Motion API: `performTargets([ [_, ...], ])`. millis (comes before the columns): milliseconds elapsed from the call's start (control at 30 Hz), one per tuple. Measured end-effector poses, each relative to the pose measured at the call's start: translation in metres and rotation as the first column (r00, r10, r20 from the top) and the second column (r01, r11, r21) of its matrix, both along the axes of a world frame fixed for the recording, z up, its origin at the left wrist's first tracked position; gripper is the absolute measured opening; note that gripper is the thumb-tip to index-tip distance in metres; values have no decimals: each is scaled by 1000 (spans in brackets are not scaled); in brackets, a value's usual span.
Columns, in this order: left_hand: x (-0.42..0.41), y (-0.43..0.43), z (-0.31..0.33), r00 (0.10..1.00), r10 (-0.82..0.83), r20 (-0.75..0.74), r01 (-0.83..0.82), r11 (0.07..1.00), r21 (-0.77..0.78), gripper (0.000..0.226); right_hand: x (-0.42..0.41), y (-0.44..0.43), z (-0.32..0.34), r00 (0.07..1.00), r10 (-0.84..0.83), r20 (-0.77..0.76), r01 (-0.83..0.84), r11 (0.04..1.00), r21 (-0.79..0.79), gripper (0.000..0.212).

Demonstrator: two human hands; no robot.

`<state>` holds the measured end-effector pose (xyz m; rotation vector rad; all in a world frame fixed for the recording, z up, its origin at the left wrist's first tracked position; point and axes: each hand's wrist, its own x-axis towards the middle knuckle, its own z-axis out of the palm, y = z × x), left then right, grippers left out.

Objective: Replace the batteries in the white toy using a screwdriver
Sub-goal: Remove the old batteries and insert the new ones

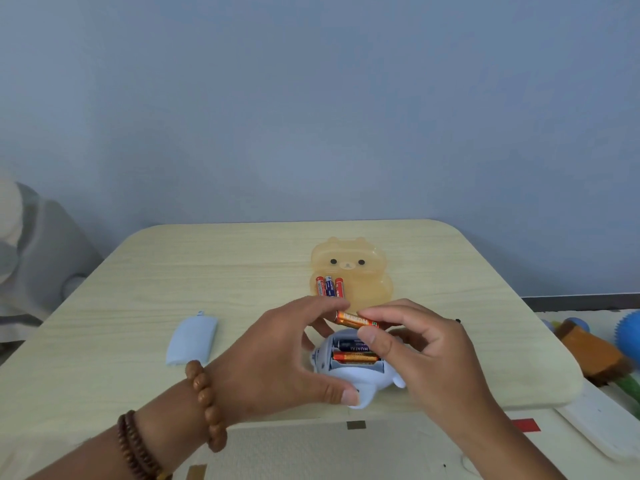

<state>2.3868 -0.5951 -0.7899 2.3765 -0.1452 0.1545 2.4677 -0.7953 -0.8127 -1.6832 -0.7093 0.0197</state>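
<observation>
The white toy (360,379) lies near the table's front edge with its battery bay open upward. Inside the bay sit a dark battery (355,346) and an orange battery (354,357). My left hand (277,358) cups the toy's left side, thumb on its front. My right hand (419,355) pinches another orange battery (356,320) between thumb and fingers just above the bay. The toy's pale battery cover (192,338) rests on the table to the left. No screwdriver is visible.
A translucent orange bear-shaped tray (367,275) behind the toy holds three red and blue batteries (329,286). The wooden table (173,271) stands against a plain wall. Toys lie off the right edge (595,355), and a grey shape (38,244) is at far left.
</observation>
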Motion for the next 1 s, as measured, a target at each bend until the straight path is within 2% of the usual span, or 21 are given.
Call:
performTargets([
  [167,2,-5,-6,998,-3,62,4,1000,-6,63,1,-3,3,997,6,81,-3,999,-43,25],
  [233,1,-6,-8,997,9,78,-9,1000,-2,60,1,-6,7,991,-4,135,14,997,-77,24],
  [333,0,-5,-8,995,19,95,-19,1000,0,56,2,-13,16,956,0,294,57,981,-185,17],
  [500,0,-5,-7,992,35,121,-40,998,43,64,3,-27,38,889,138,436,82,891,-447,11],
  [567,0,-4,-5,991,37,130,-44,997,56,67,0,-27,43,866,188,463,93,849,-520,19],
  [633,-1,-5,-4,990,39,136,-49,996,71,71,-3,-25,45,837,218,501,133,808,-574,18],
  [700,-1,-6,-3,990,41,133,-51,996,76,72,-7,-20,45,801,239,549,178,780,-600,16],
  [833,-4,-7,-3,990,34,135,-44,996,72,71,-11,-10,41,812,266,519,179,734,-655,20],
  [933,-3,-6,-3,989,42,140,-52,996,67,71,-12,-8,37,734,278,620,269,718,-641,19],
  [1000,-2,-6,-3,989,49,138,-58,996,61,70,-12,-9,35,712,302,634,286,701,-654,15],
])
